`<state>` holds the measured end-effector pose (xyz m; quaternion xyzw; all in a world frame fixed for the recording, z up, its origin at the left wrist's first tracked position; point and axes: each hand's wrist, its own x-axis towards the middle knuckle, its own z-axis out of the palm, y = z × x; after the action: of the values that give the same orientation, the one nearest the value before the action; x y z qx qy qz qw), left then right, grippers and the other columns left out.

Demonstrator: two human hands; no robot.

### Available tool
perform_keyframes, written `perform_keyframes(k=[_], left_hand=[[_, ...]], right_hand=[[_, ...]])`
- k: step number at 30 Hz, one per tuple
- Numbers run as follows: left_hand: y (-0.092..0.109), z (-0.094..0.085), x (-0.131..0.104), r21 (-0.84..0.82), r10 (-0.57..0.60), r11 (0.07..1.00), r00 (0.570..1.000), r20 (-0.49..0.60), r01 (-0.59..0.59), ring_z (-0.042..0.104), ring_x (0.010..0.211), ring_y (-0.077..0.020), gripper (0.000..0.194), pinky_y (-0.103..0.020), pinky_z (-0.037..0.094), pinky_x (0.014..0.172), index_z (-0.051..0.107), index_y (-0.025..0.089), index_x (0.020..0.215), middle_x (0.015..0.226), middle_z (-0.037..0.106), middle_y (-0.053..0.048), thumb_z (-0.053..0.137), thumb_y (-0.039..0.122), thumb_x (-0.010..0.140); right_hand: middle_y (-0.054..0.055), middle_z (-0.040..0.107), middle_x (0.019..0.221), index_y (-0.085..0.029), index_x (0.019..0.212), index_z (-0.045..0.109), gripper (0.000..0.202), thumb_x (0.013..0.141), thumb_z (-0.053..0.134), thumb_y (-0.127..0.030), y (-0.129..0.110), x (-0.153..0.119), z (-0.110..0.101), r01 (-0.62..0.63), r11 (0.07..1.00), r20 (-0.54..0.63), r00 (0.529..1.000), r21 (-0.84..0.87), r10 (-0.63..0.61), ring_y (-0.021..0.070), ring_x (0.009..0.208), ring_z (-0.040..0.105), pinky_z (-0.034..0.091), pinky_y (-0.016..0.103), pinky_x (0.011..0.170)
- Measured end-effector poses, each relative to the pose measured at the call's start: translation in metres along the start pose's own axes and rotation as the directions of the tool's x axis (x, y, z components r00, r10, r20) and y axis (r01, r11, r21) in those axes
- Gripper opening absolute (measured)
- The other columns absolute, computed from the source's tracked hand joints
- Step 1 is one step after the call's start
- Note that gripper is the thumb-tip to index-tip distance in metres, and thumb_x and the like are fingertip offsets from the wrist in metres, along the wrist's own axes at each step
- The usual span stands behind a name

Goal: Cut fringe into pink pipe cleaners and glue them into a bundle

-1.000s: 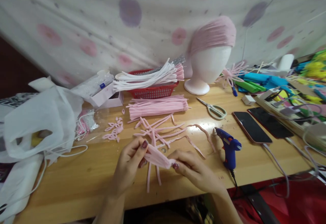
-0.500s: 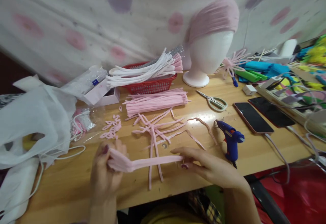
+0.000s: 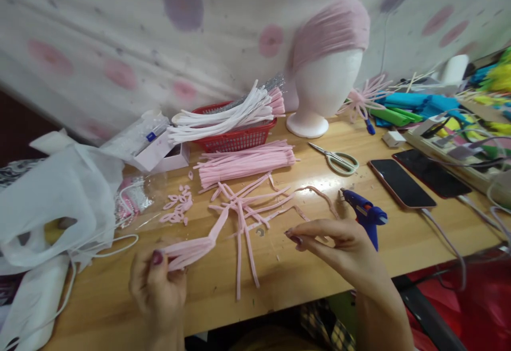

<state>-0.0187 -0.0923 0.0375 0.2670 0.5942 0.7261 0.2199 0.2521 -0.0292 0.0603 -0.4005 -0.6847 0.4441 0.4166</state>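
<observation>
Head view. Left hand (image 3: pixel 158 282), between 7 and 8 o'clock: closed round the wide end of a pink strip bundle (image 3: pixel 191 253), presumably so its narrow end, toward 1 o'clock, stays free. Right hand (image 3: pixel 339 242), 4 o'clock: fingertips nearly meeting; cannot tell whether anything thin is pinched. Glue gun (image 3: pixel 364 210) just beside, likely for reach. Worktop (image 3: pixel 99 308): glossy wood. Spotted curtain (image 3: pixel 231 31), 12 o'clock.

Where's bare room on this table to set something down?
Front left, the table is bare between the flat white object and the left hand. A smaller patch lies toward the front edge, between the loose pink strips and the right hand. Crowded: the middle, with those strips, and back right, with blue and green pieces.
</observation>
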Motion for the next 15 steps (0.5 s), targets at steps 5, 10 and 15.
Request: perform_keyframes(k=[5,10,15], left_hand=[[-0.003,0.009,-0.011,-0.076,-0.010,0.997,0.999,0.050,0.014,0.056,0.052,-0.0130,0.024,-0.022,0.049,0.047,0.057,0.019,0.058,0.054,0.059,0.004,0.072,0.034,0.070],[0.004,0.009,-0.017,0.015,0.070,0.997,0.997,0.039,-0.070,0.051,0.046,-0.0124,0.027,-0.022,0.043,0.043,0.052,0.021,0.060,0.050,0.054,0.005,0.068,0.037,0.074],[0.005,0.000,-0.019,0.094,0.280,0.956,0.960,0.004,-0.279,0.044,0.043,-0.0122,0.030,-0.026,0.045,0.045,0.047,0.023,0.063,0.047,0.048,0.006,0.058,0.040,0.085]], right_hand=[[-0.002,0.076,0.074,-0.026,0.101,0.074,0.019,0.089,0.063,-0.016,-0.003,0.000,0.000,0.106,0.990,-0.031,0.994,-0.093,-0.109,0.0118,0.066,0.072,0.057,0.020,0.066],[-0.003,0.076,0.079,-0.025,0.090,0.072,0.012,0.086,0.067,-0.015,0.003,0.004,0.004,0.120,0.972,-0.075,0.988,-0.204,-0.137,0.0111,0.069,0.070,0.054,0.018,0.065],[-0.004,0.076,0.081,-0.025,0.088,0.072,0.011,0.085,0.067,-0.015,0.004,0.004,0.003,0.129,0.954,-0.067,0.986,-0.269,-0.152,0.0120,0.071,0.070,0.053,0.020,0.067]])
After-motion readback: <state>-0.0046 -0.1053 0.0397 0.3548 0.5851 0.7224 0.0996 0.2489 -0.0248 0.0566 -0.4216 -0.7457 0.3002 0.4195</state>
